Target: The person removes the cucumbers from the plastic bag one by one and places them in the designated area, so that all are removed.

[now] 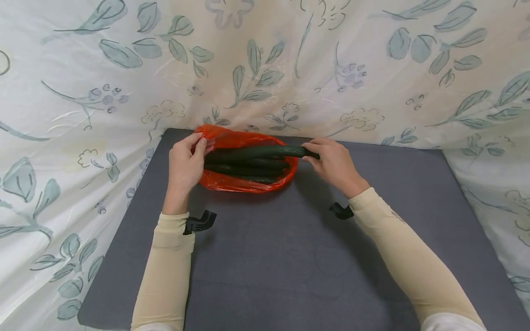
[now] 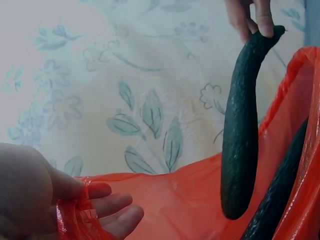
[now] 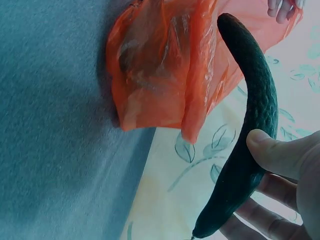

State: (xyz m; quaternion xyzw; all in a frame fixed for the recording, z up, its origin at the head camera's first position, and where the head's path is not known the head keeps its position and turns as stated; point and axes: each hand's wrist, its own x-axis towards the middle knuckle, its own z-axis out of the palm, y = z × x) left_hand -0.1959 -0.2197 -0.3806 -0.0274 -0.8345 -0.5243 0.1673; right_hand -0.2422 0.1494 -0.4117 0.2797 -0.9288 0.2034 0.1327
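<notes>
A dark green, curved cucumber (image 1: 269, 151) is pinched near one end between the thumb and fingers of my right hand (image 1: 333, 163). It is raised over an orange-red plastic bag (image 1: 236, 187), its far end pointing toward the left hand. Several more cucumbers (image 1: 248, 171) lie side by side inside the open bag. My left hand (image 1: 186, 158) grips the bag's gathered rim at its left end, between thumb and forefinger. In the left wrist view the raised cucumber (image 2: 241, 125) hangs apart from another cucumber (image 2: 280, 195) in the bag.
The bag lies at the back edge of a dark grey table (image 1: 290, 257). Behind and beside the table hangs a white curtain (image 1: 256, 59) with leaves and flowers printed on it. A black wrist mount (image 1: 200, 222) sticks out from the left sleeve, another mount (image 1: 341, 211) from the right.
</notes>
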